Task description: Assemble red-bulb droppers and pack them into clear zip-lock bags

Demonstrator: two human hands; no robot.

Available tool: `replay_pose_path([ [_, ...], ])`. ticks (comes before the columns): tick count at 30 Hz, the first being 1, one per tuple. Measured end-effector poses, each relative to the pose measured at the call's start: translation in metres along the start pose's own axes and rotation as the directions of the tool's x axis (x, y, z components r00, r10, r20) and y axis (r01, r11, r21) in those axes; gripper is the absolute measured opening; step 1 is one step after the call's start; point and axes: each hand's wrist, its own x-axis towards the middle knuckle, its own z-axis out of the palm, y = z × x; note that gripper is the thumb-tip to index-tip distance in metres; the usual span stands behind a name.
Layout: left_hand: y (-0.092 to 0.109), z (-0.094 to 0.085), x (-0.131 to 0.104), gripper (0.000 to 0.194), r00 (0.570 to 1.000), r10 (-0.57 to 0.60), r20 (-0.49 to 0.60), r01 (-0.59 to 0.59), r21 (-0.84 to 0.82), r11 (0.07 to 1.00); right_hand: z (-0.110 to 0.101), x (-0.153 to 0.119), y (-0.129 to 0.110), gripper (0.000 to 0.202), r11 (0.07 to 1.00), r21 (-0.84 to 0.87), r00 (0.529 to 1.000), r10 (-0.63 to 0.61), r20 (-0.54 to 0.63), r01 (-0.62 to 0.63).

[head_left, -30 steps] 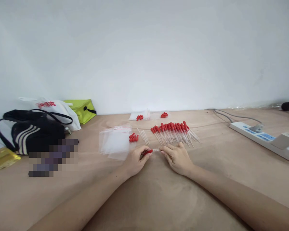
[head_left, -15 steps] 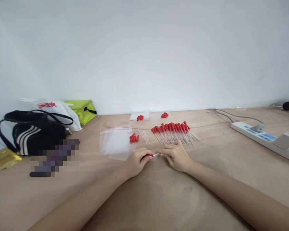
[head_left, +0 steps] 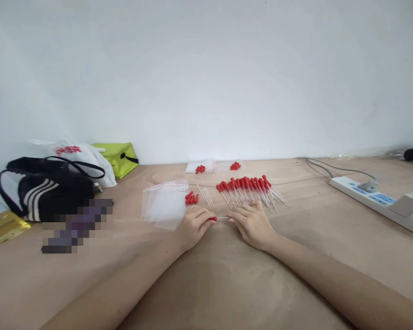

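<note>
Between my hands a clear thin tube (head_left: 222,218) runs level, its left end at a red rubber bulb (head_left: 212,218). My left hand (head_left: 195,226) pinches the bulb; my right hand (head_left: 250,224) is closed on the tube's other end. Just beyond my right hand lies a row of red-topped droppers (head_left: 248,184), side by side with their tubes toward me. Several loose red bulbs (head_left: 192,198) and a few loose clear tubes (head_left: 206,196) rest beyond my left hand. Left of them, clear zip bags (head_left: 165,204) are fanned out on the table.
At the back lie more zip bags (head_left: 208,165) with small red bulbs on them. A black bag (head_left: 55,192), white plastic bag (head_left: 98,162), green box-shaped bag (head_left: 119,158) and yellow item (head_left: 7,227) stand at the left. A power strip (head_left: 371,197) with grey cables is at the right.
The tube between my hands is now more level, and its bulb has shifted slightly left and up. A little more tube shows between my hands.
</note>
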Motion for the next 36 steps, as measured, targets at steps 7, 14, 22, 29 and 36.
replay_pose_path([
  [7, -0.003, 0.004, -0.002, 0.023, 1.0, 0.028, 0.004, -0.028, 0.008, 1.0, 0.0, -0.001, 0.003, 0.022, 0.998, 0.059, 0.999, -0.034, -0.004, 0.034],
  [14, 0.003, 0.004, 0.002, 0.022, 0.991, 0.132, -0.009, -0.132, 0.028, 0.991, 0.005, 0.0, 0.001, 0.02, 0.986, 0.152, 0.997, -0.065, -0.049, 0.072],
  [22, 0.002, 0.005, 0.003, 0.017, 0.989, 0.148, -0.001, -0.148, -0.027, 0.989, 0.007, 0.003, -0.003, 0.019, 0.986, 0.147, 0.997, -0.069, -0.033, 0.073],
  [29, -0.003, 0.003, 0.002, 0.013, 0.999, 0.043, -0.026, -0.041, 0.062, 0.997, 0.0, 0.006, -0.007, 0.021, 0.998, -0.014, 0.998, -0.056, 0.01, 0.056],
  [36, -0.018, -0.006, -0.002, 0.041, 0.922, -0.336, -0.194, 0.381, 0.288, 0.878, -0.005, 0.029, 0.009, 0.023, 0.928, -0.093, 0.931, 0.363, 0.022, -0.36],
])
